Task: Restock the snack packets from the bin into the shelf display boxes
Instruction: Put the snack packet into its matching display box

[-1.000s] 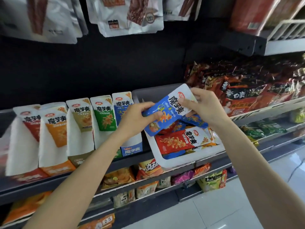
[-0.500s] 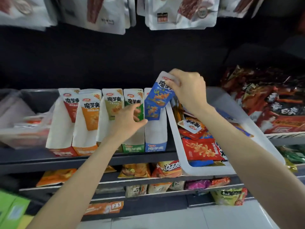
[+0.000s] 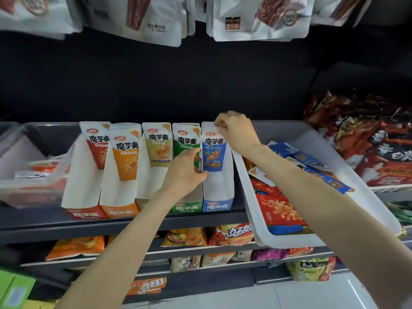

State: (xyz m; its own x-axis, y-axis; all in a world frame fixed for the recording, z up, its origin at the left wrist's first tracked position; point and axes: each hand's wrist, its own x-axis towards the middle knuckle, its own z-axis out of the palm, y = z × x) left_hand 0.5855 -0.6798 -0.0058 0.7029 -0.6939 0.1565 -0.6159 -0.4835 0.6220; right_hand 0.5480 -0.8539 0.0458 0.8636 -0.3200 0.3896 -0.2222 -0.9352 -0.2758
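A blue snack packet (image 3: pixel 213 153) was stood upright at the back of the blue display box (image 3: pixel 218 192), the rightmost of five boxes lined up on the dark shelf (image 3: pixel 124 226). Its top right corner was pinched by the right hand (image 3: pixel 234 132), whose fingers were curled down over the packet's upper edge. The left hand (image 3: pixel 184 172) was held against the left wall of the same box, with its fingers loosely extended — the fingertips (image 3: pixel 201 173) were laid on the front edge of that wall, just beside the packet's lower left corner; nothing was gripped by it. To the left, the green display box (image 3: pixel 186 207), the tan display box (image 3: pixel 142 186), the orange display box (image 3: pixel 120 210) and the red display box (image 3: pixel 85 214) were each seen with a matching packet upright at the back. Immediately right of the blue box, a white bin (image 3: pixel 289 238) was rested on the shelf, tilted toward the viewer, and red and blue packets (image 3: pixel 279 210) were piled inside it. Above, white pouches (image 3: pixel 256 18) were hung in a row — below, further snack bags (image 3: pixel 231 234) were laid on a lower shelf.
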